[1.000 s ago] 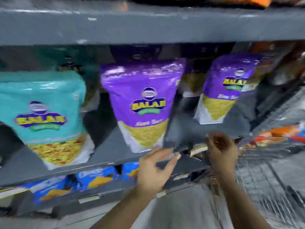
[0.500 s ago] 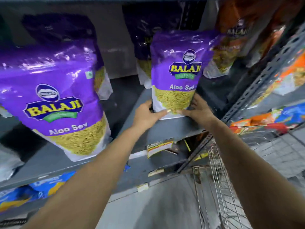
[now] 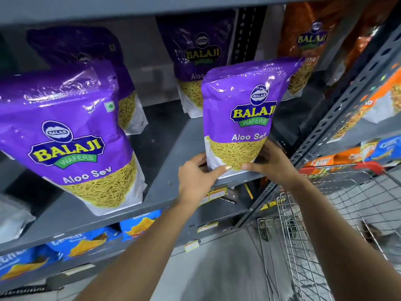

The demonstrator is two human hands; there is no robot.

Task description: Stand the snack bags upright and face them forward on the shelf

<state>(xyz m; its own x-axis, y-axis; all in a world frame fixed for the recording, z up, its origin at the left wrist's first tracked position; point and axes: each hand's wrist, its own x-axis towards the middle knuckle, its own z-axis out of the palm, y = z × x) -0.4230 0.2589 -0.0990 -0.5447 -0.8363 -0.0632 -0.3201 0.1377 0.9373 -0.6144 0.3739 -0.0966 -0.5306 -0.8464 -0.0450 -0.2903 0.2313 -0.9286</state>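
A purple Aloo Sev bag (image 3: 240,114) stands upright at the front edge of the grey shelf (image 3: 165,148), label facing me. My left hand (image 3: 198,177) grips its lower left corner and my right hand (image 3: 271,164) holds its lower right side. Another purple Aloo Sev bag (image 3: 71,135) stands at the front left, leaning slightly. Two more purple bags stand behind, one at the back left (image 3: 86,53) and one at the back centre (image 3: 201,57). An orange bag (image 3: 308,40) stands at the back right.
A slotted metal upright (image 3: 338,109) borders the shelf on the right. A wire shopping cart (image 3: 325,224) stands below my right arm. Blue snack bags (image 3: 86,244) fill the lower shelf, and orange packs (image 3: 347,157) lie on the neighbouring rack.
A second ago both hands were empty below the shelf edge; they reached up and took hold of the right purple bag's base. The view has moved closer and to the right.
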